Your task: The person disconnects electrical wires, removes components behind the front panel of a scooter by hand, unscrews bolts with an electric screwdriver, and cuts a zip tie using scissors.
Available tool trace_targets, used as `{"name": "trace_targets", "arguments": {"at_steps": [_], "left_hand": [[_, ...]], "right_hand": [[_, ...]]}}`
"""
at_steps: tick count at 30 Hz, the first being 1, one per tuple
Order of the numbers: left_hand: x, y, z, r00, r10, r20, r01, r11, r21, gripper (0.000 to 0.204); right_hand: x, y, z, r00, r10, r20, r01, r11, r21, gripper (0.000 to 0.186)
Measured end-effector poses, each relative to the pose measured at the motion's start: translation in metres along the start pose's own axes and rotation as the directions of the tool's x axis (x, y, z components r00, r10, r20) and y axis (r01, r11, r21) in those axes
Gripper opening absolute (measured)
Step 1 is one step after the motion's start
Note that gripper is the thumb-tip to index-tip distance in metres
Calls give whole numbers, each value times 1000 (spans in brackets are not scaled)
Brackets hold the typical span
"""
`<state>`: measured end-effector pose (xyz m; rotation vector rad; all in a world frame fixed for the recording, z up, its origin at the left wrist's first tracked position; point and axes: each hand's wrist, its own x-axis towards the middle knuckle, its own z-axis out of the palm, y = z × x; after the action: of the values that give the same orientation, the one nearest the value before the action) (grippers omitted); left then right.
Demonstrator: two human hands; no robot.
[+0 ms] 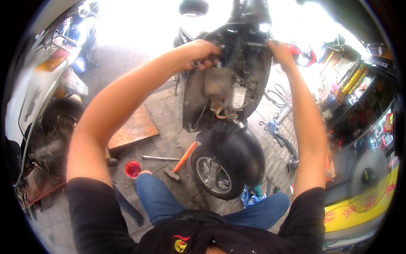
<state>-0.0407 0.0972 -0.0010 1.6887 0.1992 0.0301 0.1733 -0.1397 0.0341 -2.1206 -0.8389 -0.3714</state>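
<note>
In front of me stands a scooter with its front opened up, showing a dark inner panel (193,99), a dusty reservoir (218,82) and a white labelled box (238,96). My left hand (205,51) is closed at the panel's upper left, and the ring end of a wrench (195,63) pokes out below its fingers. My right hand (278,50) is closed at the panel's upper right edge, its fingertips partly hidden. A short metal bar (256,44) lies just left of it. Below hang the black fender (243,152) and front wheel (213,175).
An orange-handled hammer (182,161), a long metal bar (160,158) and a red-filled cup (133,169) are on the tiled floor between my knees and a rusty plate (134,127). Tools and a blue rag (273,125) lie right. A fan (368,175) stands far right; another scooter (31,93) left.
</note>
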Motion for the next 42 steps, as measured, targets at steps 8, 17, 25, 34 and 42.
{"name": "trace_targets", "arguments": {"at_steps": [8, 17, 25, 34, 42], "left_hand": [[72, 2, 27, 993, 42, -112, -48, 997, -56, 18], [99, -6, 40, 979, 161, -125, -144, 980, 135, 23], [120, -16, 43, 968, 232, -92, -200, 941, 273, 22], [108, -9, 54, 976, 141, -166, -118, 983, 140, 20], [131, -16, 45, 967, 200, -156, -113, 889, 443, 20]], "right_hand": [[-1, -4, 1, 1000, -14, -17, 13, 1000, -7, 42], [-7, -10, 3, 999, 9, -37, -11, 1000, -29, 38], [-6, -9, -3, 999, 37, 29, -34, 996, -88, 36], [-12, -2, -15, 989, -40, 145, 41, 999, -4, 41], [-11, -13, 1, 997, 70, 41, -67, 995, -79, 41]]}}
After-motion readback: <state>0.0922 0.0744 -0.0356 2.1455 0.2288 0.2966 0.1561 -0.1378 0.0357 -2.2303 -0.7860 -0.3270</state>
